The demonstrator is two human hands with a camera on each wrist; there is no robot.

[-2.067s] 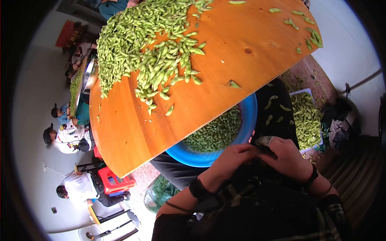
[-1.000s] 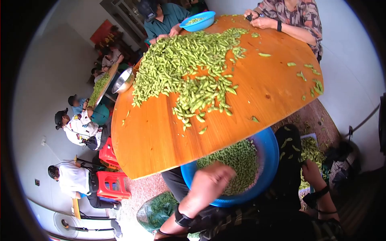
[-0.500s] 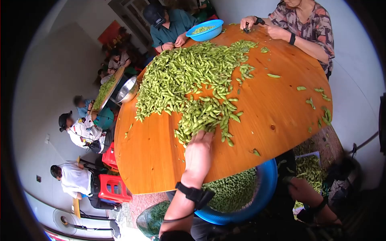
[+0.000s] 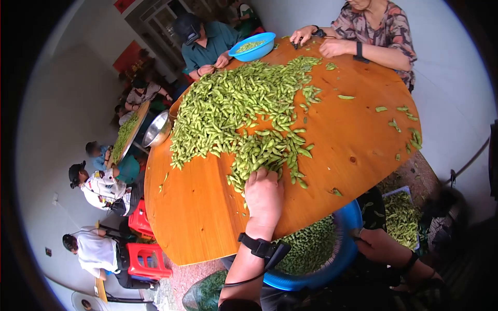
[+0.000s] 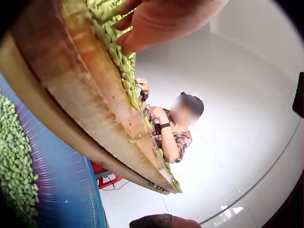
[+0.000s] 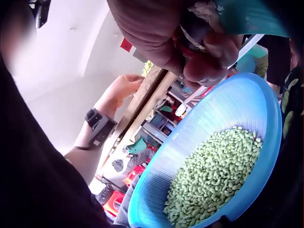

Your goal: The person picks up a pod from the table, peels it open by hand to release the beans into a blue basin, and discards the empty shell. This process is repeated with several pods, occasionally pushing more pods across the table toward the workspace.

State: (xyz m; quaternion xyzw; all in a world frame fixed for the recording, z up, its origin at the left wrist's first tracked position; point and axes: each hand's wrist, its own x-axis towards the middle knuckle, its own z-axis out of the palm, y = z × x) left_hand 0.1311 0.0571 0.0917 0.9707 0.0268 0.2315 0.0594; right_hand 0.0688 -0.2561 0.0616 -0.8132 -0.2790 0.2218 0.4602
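My left hand (image 4: pixel 264 194) has its fingers among the near pods (image 4: pixel 265 147), touching them; the tips are hidden, so I cannot tell whether they pinch any. The way to do this well, I judge, is to gather a modest cluster from this loose fringe, palm low, without scattering strays over the near edge of the table (image 4: pixel 337 135). My right hand (image 4: pixel 381 246) curls beside the blue basin (image 6: pixel 272 121); I cannot tell whether it clasps anything, though one digit seems to wear a dark cover (image 5: pixel 152 221). Fingers relaxed there should serve best. The pods look plump, bright green and gently curved, lying on the orange-brown wood as a clump trailing from the main heap. Pale green beans (image 6: pixel 216 175) lie in the basin.
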